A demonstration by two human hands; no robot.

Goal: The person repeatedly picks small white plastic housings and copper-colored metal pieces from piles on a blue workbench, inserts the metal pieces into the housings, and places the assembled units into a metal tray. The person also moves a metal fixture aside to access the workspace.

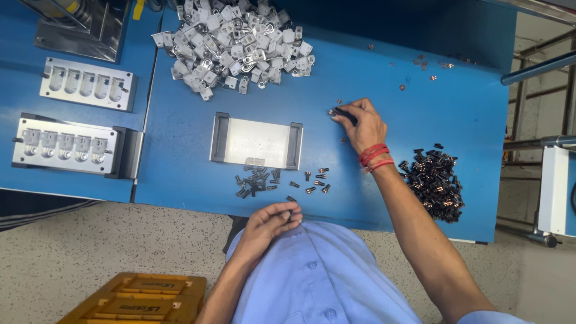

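Hands (pixel 360 123) on small dark parts (pixel 339 111), tabletop (pixel 420 108)

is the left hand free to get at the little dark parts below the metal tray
Probably yes. The left hand sits at the table edge, just below the scattered dark parts, with nothing between them. It seems to pinch a small piece already, which may hinder a grab. The metal tray lies beyond them.

lugs (pixel 240 42): shiny metal | tray (pixel 256 141): matt steel | table (pixel 420 108): smooth blue
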